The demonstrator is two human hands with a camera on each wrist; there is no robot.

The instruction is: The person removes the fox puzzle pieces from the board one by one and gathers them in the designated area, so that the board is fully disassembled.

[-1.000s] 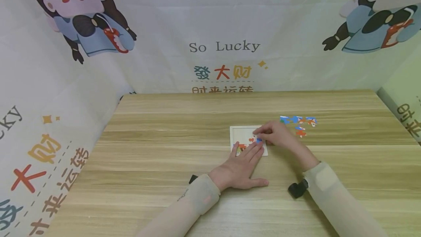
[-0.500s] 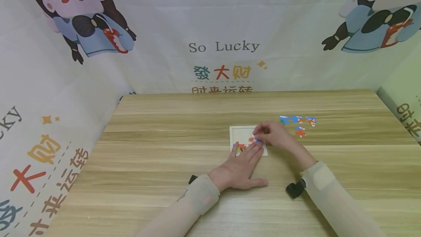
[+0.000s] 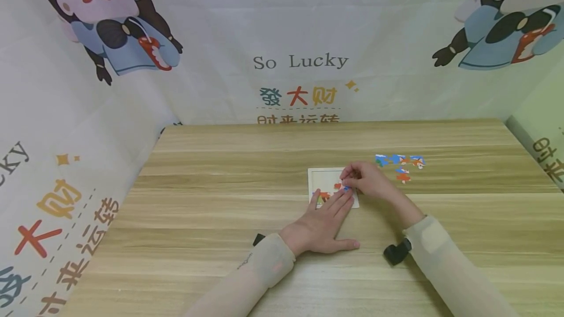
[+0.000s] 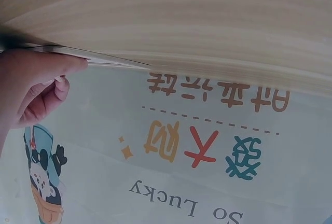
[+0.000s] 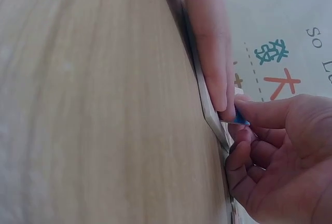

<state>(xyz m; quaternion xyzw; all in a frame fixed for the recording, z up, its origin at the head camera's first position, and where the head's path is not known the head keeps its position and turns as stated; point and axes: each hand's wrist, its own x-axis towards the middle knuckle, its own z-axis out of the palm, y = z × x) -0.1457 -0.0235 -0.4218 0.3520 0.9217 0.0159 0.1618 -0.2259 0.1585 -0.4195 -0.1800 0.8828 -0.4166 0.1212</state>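
A square white puzzle tray (image 3: 323, 175) lies on the table, with colourful jigsaw pieces (image 3: 323, 196) along its near side. My left hand (image 3: 323, 224) rests flat across the near edge, fingers straight over the tray and the pieces, thumb out to the right. At the tray's right side my right hand (image 3: 367, 180) pinches a small jigsaw puzzle piece (image 5: 240, 119) with a blue face between thumb and fingers. In the right wrist view that piece touches or nearly touches the left fingertips. Much of the piece is hidden by the fingers.
Several loose jigsaw pieces (image 3: 398, 160) lie on the wooden table (image 3: 220, 170) beyond the right hand; an orange piece (image 3: 403, 176) sits just nearer. A printed cloth (image 3: 211, 62) hangs behind the table's far edge.
My right hand has shifted slightly, and the pinched jigsaw puzzle piece now sits lower, closer to the left fingertips. My left hand has stayed in place.
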